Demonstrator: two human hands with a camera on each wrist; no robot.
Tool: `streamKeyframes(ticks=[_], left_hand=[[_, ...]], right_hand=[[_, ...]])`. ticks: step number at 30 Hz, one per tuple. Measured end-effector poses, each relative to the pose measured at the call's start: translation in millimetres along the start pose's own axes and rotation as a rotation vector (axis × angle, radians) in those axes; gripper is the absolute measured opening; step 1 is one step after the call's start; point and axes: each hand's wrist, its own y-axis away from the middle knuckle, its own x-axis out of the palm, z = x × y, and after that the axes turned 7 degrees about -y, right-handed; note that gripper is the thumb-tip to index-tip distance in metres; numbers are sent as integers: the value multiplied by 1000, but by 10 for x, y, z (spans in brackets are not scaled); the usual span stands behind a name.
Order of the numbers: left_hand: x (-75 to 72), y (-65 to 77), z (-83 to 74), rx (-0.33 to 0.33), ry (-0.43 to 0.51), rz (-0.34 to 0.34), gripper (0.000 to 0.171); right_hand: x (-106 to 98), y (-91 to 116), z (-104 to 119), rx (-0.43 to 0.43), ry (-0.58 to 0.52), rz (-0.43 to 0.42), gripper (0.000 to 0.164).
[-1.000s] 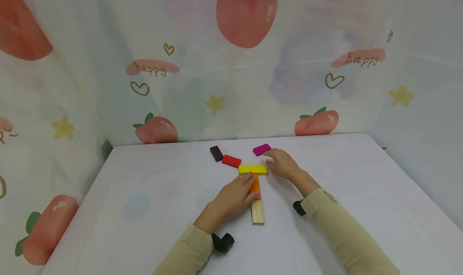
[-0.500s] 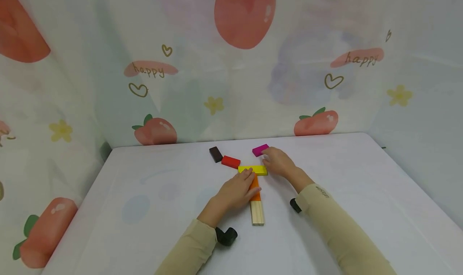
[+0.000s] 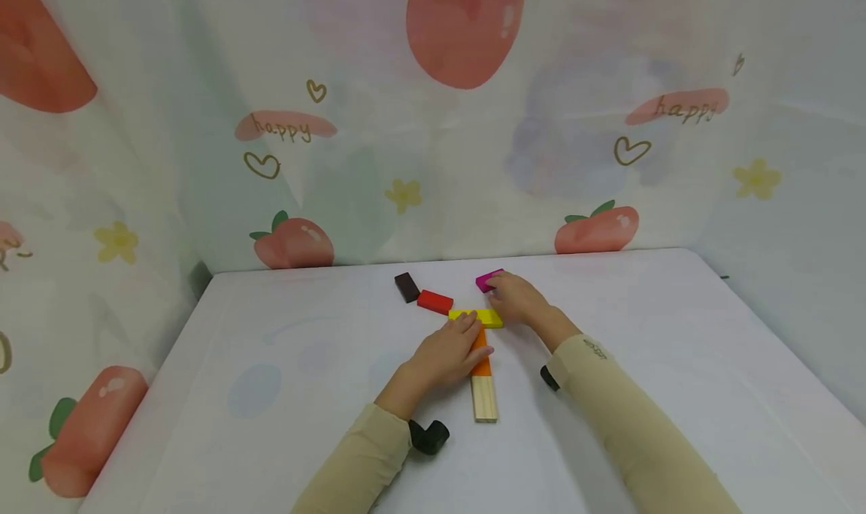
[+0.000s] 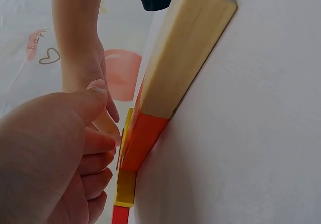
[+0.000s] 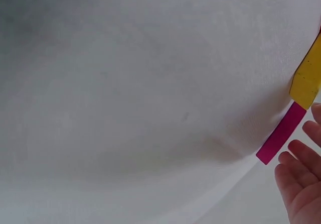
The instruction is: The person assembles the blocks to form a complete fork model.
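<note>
Here, the right hand at the magenta block, “happy” printed behind

In the head view, the right hand's fingertips overlap the near right side of the magenta block, which lies towards the far edge of the white table. The left hand lies across the orange block, its fingertips over the yellow block and its thumb held apart. The yellow block lies crosswise at the orange block's far end; a bare-wood piece continues the line nearer the person. A red block and a dark brown block lie off to the left. On the fruit-patterned backdrop, “happy” reads twice in brown script. Lettering on the right cuff is too small to read.

In the left wrist view, the left hand's fingers are bent loosely, close together, pinching nothing visible; whether they touch the blocks cannot be told. “Happy” shows again, sideways, on the backdrop.

In the right wrist view, the right hand's fingers are relaxed and slightly spread just beside the magenta block, with no pinch visible; contact cannot be told.
</note>
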Motion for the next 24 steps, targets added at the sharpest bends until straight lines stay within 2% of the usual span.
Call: streamKeyframes(ticks=[3,14,24], left_hand=[[-2,-20,-11,7,-6,7,64],[-10,-42,-17,-6,-13,15,64],[3,-55,-24,-28,-21,36,62]], right_hand=[[-3,-14,-8,16,0,11,38],[5,-39,-27,-15,33,1,32],[-5,-63,1,26,24,7,30]])
